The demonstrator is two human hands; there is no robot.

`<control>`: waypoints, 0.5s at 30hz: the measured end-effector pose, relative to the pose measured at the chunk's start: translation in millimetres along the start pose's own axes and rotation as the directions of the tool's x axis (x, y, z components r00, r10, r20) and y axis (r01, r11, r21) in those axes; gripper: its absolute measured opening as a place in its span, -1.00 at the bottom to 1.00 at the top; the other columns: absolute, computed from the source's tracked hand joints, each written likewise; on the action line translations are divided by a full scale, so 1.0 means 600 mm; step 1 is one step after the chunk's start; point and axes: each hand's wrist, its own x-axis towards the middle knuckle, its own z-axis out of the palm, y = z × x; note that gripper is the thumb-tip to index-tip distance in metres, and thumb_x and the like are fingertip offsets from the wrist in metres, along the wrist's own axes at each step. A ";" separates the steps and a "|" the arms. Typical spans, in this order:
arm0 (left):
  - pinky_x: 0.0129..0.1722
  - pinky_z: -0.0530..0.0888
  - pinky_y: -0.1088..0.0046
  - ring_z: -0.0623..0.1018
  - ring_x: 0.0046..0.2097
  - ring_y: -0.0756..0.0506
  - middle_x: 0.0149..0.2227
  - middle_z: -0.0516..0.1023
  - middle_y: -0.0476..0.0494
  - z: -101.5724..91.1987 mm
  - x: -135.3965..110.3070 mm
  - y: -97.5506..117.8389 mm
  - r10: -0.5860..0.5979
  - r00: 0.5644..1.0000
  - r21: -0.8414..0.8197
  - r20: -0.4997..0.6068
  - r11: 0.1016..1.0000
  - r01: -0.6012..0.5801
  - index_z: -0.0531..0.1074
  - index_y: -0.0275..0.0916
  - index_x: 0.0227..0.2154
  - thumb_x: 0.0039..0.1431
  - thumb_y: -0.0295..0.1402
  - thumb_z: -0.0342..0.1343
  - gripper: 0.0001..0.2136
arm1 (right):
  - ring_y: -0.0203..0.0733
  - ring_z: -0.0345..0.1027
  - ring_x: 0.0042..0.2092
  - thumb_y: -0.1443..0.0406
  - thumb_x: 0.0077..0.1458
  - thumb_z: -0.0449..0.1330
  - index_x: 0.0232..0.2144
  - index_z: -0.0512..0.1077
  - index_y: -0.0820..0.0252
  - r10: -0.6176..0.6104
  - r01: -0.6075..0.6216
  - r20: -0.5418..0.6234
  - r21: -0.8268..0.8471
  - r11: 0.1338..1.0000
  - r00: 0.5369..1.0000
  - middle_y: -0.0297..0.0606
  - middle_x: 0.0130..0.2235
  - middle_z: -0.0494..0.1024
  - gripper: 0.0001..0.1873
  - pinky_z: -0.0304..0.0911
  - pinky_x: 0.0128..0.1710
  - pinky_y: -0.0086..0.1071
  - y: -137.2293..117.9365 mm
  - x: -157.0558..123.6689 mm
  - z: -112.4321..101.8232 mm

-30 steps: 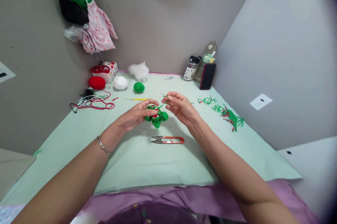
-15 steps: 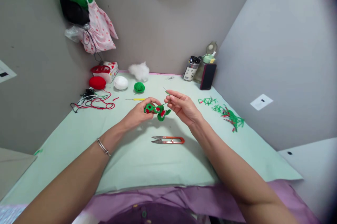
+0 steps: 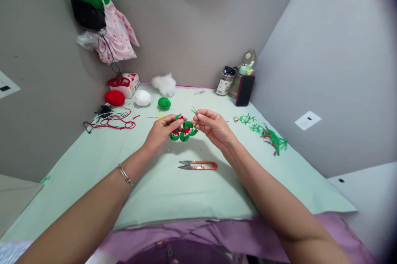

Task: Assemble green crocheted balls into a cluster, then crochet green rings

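Between the fingers of my left hand (image 3: 161, 132) is a small crocheted piece (image 3: 185, 132) in green, red and white, held above the table. My right hand (image 3: 214, 127), just right of it, pinches a thin needle (image 3: 194, 110) that points up and to the left, with a bit of green yarn by it. The right fingertips are close to the piece; whether they touch it I cannot tell. Below both hands lie orange-handled thread snips (image 3: 198, 165), blades pointing left. A crochet hook (image 3: 159, 117) with a yellow handle lies partly behind my left hand.
Red (image 3: 114, 98), white (image 3: 142, 98) and green (image 3: 164, 103) yarn balls stand at the back left, near white stuffing (image 3: 164, 85). Tangled yarn (image 3: 111, 119) lies at left, green scraps (image 3: 269, 136) at right. A pen cup (image 3: 225, 81) and phone (image 3: 245, 90) stand at the back right.
The crocheted piece has been turned in my left hand, showing a different side. My right hand has shifted slightly, and the needle is still between its fingers.
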 end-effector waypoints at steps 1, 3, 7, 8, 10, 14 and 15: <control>-0.33 0.41 0.49 0.50 -0.34 -0.02 -0.40 0.55 -0.04 0.000 0.001 0.001 -0.026 1.000 -0.058 0.003 0.998 0.026 0.58 -0.23 -0.29 0.01 -0.14 0.35 -0.71 | -0.34 0.49 -0.34 0.22 -0.20 0.50 -0.39 0.55 0.17 -0.008 0.008 0.004 -0.008 1.000 1.000 -0.37 -0.42 0.60 -0.70 0.39 -0.30 -0.48 0.000 -0.001 0.000; -0.36 0.42 0.51 0.51 -0.35 -0.01 -0.40 0.56 -0.04 -0.001 0.002 0.003 -0.067 0.998 -0.138 0.017 0.988 0.069 0.56 -0.25 -0.29 -0.03 -0.17 0.38 -0.70 | -0.31 0.48 -0.32 0.21 -0.19 0.49 -0.39 0.54 0.17 -0.031 0.031 0.003 -0.032 0.999 1.000 -0.36 -0.42 0.59 -0.70 0.38 -0.30 -0.46 0.000 -0.001 0.001; -0.36 0.44 0.54 0.52 -0.37 0.02 -0.38 0.56 -0.02 -0.002 0.003 0.005 -0.060 0.998 -0.183 0.022 0.981 0.063 0.53 -0.25 -0.30 -0.01 -0.19 0.38 -0.71 | -0.31 0.42 -0.32 0.20 -0.17 0.47 -0.43 0.54 0.18 -0.115 0.110 -0.023 -0.161 0.981 0.993 -0.35 -0.40 0.57 -0.74 0.36 -0.27 -0.43 -0.001 -0.001 0.001; -0.36 0.44 0.55 0.52 -0.38 0.03 -0.38 0.56 -0.01 -0.002 0.003 0.006 -0.054 0.998 -0.187 0.024 0.981 0.058 0.53 -0.25 -0.29 0.00 -0.18 0.37 -0.71 | -0.33 0.39 -0.35 0.20 -0.16 0.46 -0.44 0.55 0.18 -0.147 0.139 -0.024 -0.215 0.967 0.989 -0.36 -0.41 0.55 -0.76 0.35 -0.28 -0.42 -0.001 -0.002 0.001; -0.35 0.45 0.55 0.53 -0.37 0.03 -0.37 0.56 -0.02 -0.003 0.004 0.006 -0.052 0.998 -0.189 0.039 0.980 0.059 0.54 -0.26 -0.28 0.02 -0.18 0.36 -0.71 | -0.35 0.32 -0.41 0.22 -0.12 0.43 -0.45 0.55 0.18 -0.220 0.202 -0.012 -0.341 0.918 0.975 -0.38 -0.43 0.52 -0.81 0.32 -0.31 -0.40 -0.002 -0.003 0.004; -0.35 0.46 0.54 0.53 -0.38 0.03 -0.36 0.57 -0.06 -0.004 0.005 0.006 -0.073 0.996 -0.195 0.050 0.978 0.081 0.55 -0.29 -0.26 0.04 -0.18 0.35 -0.70 | -0.31 0.31 -0.39 0.27 -0.02 0.34 -0.47 0.54 0.18 -0.372 0.324 0.036 -0.576 0.750 0.927 -0.34 -0.40 0.50 -0.91 0.27 -0.34 -0.36 -0.002 -0.009 0.011; -0.36 0.46 0.54 0.53 -0.38 0.02 -0.36 0.57 -0.06 -0.004 0.005 0.006 -0.076 0.996 -0.197 0.051 0.977 0.085 0.55 -0.30 -0.26 0.04 -0.18 0.35 -0.70 | -0.30 0.32 -0.37 0.29 0.01 0.31 -0.46 0.54 0.18 -0.402 0.347 0.054 -0.618 0.705 0.914 -0.32 -0.38 0.50 -0.93 0.27 -0.32 -0.35 -0.001 -0.011 0.013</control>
